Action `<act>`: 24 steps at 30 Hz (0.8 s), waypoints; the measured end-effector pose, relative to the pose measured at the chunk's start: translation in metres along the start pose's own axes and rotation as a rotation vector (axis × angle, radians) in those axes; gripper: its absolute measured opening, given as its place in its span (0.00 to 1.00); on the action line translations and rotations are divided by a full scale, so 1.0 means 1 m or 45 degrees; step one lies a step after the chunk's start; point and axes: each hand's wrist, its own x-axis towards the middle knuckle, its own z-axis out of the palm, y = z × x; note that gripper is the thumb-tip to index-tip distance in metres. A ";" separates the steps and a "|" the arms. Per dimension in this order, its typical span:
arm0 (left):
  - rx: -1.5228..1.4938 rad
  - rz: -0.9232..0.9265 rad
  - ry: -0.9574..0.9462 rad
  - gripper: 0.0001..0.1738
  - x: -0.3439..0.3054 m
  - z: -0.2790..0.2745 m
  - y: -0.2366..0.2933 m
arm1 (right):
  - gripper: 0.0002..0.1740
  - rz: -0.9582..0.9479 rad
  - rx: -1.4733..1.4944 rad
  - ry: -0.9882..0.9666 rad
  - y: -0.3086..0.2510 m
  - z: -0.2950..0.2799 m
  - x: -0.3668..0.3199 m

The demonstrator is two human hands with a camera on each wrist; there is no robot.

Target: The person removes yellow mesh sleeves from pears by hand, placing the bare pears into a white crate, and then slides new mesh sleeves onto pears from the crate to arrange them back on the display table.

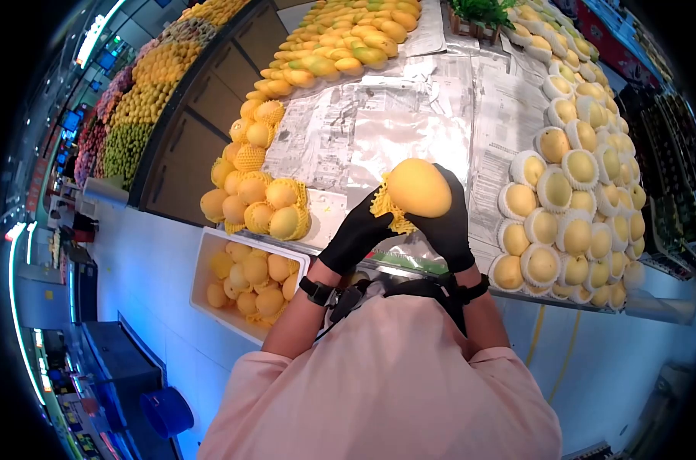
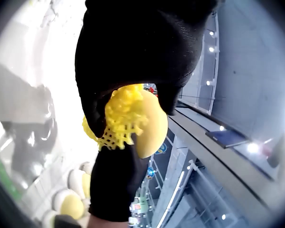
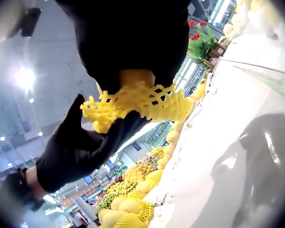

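Both hands wear black gloves and meet over the front of the fruit display. My right hand (image 1: 451, 226) grips a large smooth yellow mango (image 1: 419, 188) from its right side and below. A yellow foam net (image 1: 389, 208) is bunched at the mango's left side, leaving most of the skin bare. My left hand (image 1: 363, 232) holds that net between thumb and fingers. In the left wrist view, the net (image 2: 121, 118) covers one end of the mango (image 2: 153, 126). The right wrist view shows the net (image 3: 137, 104) stretching between the hands, a small part of the mango (image 3: 137, 76) above it.
Mangoes in yellow nets (image 1: 256, 201) sit left, above a white foam box (image 1: 198, 284) of similar fruit. Long mangoes (image 1: 340, 54) line the back. Yellow fruit in white nets (image 1: 566, 192) is piled right. Newspaper (image 1: 310, 146) and plastic sheet (image 1: 379, 146) cover the middle.
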 end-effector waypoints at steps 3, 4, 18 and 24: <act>1.178 0.307 -0.119 0.34 0.011 -0.014 -0.006 | 0.42 -0.108 -0.158 0.032 -0.007 0.014 -0.008; 0.913 0.229 -0.108 0.34 0.011 -0.012 -0.007 | 0.41 -0.164 -0.189 0.019 -0.009 0.016 -0.008; 1.127 0.419 0.002 0.35 -0.014 -0.055 0.000 | 0.26 0.292 0.279 -0.178 -0.041 0.011 -0.008; -0.185 0.286 -0.037 0.41 -0.040 -0.062 0.007 | 0.17 0.488 0.237 -0.232 -0.052 0.040 -0.001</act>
